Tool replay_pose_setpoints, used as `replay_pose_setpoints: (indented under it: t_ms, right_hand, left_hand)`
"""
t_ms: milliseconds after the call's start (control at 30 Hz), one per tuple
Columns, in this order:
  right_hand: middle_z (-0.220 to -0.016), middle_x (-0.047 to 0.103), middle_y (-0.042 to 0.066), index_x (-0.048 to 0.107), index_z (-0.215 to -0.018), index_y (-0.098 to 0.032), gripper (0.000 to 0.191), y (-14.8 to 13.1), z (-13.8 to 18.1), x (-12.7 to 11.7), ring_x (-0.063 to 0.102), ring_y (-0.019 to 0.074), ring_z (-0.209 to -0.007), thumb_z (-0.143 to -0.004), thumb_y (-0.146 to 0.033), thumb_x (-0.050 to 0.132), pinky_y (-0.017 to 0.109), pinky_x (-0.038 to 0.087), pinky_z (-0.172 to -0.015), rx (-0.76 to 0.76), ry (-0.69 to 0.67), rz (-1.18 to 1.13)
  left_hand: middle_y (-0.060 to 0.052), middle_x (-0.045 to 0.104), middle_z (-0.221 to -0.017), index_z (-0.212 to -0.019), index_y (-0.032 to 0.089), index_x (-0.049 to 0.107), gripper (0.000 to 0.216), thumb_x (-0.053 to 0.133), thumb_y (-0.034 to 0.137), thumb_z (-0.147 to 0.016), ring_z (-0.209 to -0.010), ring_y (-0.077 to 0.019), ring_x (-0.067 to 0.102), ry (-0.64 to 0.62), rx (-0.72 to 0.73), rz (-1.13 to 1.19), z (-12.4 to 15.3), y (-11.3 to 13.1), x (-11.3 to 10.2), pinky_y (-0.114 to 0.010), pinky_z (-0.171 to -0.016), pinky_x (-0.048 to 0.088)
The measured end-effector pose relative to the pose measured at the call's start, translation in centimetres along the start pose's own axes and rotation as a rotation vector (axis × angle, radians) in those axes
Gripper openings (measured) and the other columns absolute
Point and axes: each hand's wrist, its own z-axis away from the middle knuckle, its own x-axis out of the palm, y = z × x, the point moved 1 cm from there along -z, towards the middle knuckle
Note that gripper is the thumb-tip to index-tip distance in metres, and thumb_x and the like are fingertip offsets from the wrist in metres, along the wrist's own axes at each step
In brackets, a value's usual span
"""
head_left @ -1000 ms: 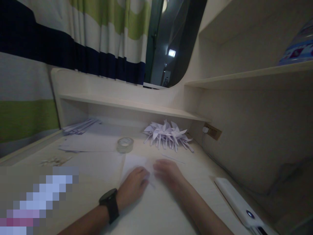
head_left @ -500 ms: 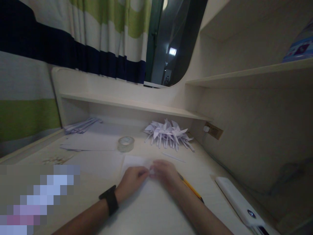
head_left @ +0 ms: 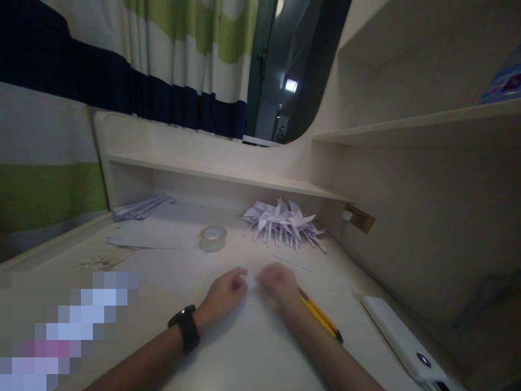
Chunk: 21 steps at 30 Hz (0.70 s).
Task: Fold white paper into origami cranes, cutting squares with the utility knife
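Observation:
My left hand [head_left: 223, 296], a black watch on its wrist, and my right hand [head_left: 279, 283] rest close together on the pale desk [head_left: 260, 353]. Both have fingers curled and pinched toward each other over a small piece of white paper [head_left: 251, 283] that shows only as a sliver between the fingertips. A yellow pencil [head_left: 321, 316] lies on the desk just right of my right wrist. Behind the hands sits a heap of folded white paper pinwheels [head_left: 285, 222].
A roll of clear tape [head_left: 213, 238] stands left of the pinwheels. Flat white sheets [head_left: 150, 239] and paper strips [head_left: 140, 208] lie at the back left under a low shelf. A white device with a round button [head_left: 407, 347] lies at the right edge. Small scraps [head_left: 97, 263] lie left.
The white sheet seen ahead of my hands earlier is now almost hidden under them. Both hands have drawn together and pinched. The yellow pencil has come into view beside my right arm.

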Motion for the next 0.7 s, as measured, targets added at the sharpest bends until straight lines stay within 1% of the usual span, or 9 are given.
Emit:
replay_pose_setpoints:
  t_ms: [67,133,233,333,467,567,700]
  right_hand:
    - [-0.062,0.070,0.004,0.060,-0.070,-0.018,0.020,-0.3,0.2,0.1,0.061,0.0166,-0.052,-0.064,-0.031,0.073,0.025,0.046,-0.049,-0.040,-0.014,0.094]
    - [-0.058,0.067,0.002,0.061,-0.069,-0.018,0.016,-0.7,0.5,0.2,0.061,0.0168,-0.051,-0.066,-0.030,0.071,0.025,0.046,-0.047,-0.084,-0.025,0.205]
    - [-0.056,0.066,0.001,0.061,-0.070,-0.018,0.010,-1.3,0.9,0.2,0.060,0.0159,-0.051,-0.068,-0.024,0.069,0.024,0.045,-0.048,-0.145,-0.036,0.360]
    - [-0.059,0.067,0.000,0.061,-0.072,-0.018,0.007,-1.9,1.3,0.4,0.061,0.0152,-0.053,-0.071,-0.021,0.066,0.023,0.045,-0.050,-0.183,-0.039,0.475]
    - [-0.063,0.069,0.002,0.061,-0.072,-0.016,0.004,-2.4,1.8,0.6,0.063,0.0145,-0.057,-0.076,-0.016,0.063,0.021,0.045,-0.052,-0.237,-0.055,0.594]
    - [-0.062,0.068,0.001,0.062,-0.072,-0.016,0.005,-2.5,2.0,0.6,0.061,0.0140,-0.056,-0.076,-0.015,0.064,0.020,0.041,-0.050,-0.291,-0.064,0.702]
    - [-0.063,0.068,0.002,0.063,-0.073,-0.016,0.006,-2.5,2.1,0.7,0.060,0.0138,-0.056,-0.078,-0.015,0.063,0.020,0.040,-0.050,-0.326,-0.062,0.761]
  left_hand:
    - [-0.002,0.065,-0.071,-0.103,0.015,0.061,0.028,0.051,0.020,-0.077,-0.066,-0.0184,0.060,-0.002,-0.003,0.012,0.0,-0.1,0.1,-0.027,-0.061,0.042]
    - [-0.001,0.064,-0.071,-0.099,0.016,0.061,0.024,0.052,0.023,-0.079,-0.066,-0.0180,0.059,0.013,0.003,0.038,0.0,-0.3,0.2,-0.026,-0.061,0.041]
    - [0.000,0.061,-0.068,-0.082,0.017,0.060,0.015,0.051,0.030,-0.082,-0.065,-0.0174,0.056,0.034,0.024,0.113,-0.2,-0.8,0.5,-0.026,-0.061,0.040]
    - [0.000,0.059,-0.063,-0.068,0.018,0.055,0.018,0.052,0.031,-0.081,-0.061,-0.0169,0.055,0.028,0.005,0.186,-0.5,-1.3,0.7,-0.026,-0.058,0.039]
    - [-0.001,0.062,-0.062,-0.071,0.018,0.054,0.016,0.051,0.031,-0.079,-0.059,-0.0174,0.058,0.021,-0.031,0.247,-0.8,-1.6,0.8,-0.027,-0.059,0.042]
    - [-0.002,0.063,-0.062,-0.073,0.017,0.055,0.015,0.051,0.031,-0.078,-0.059,-0.0177,0.060,0.017,-0.048,0.279,-0.7,-1.5,0.7,-0.028,-0.060,0.044]
    - [-0.002,0.064,-0.062,-0.071,0.017,0.056,0.015,0.052,0.030,-0.077,-0.059,-0.0178,0.060,0.011,-0.059,0.282,-0.6,-1.2,0.5,-0.027,-0.059,0.044]
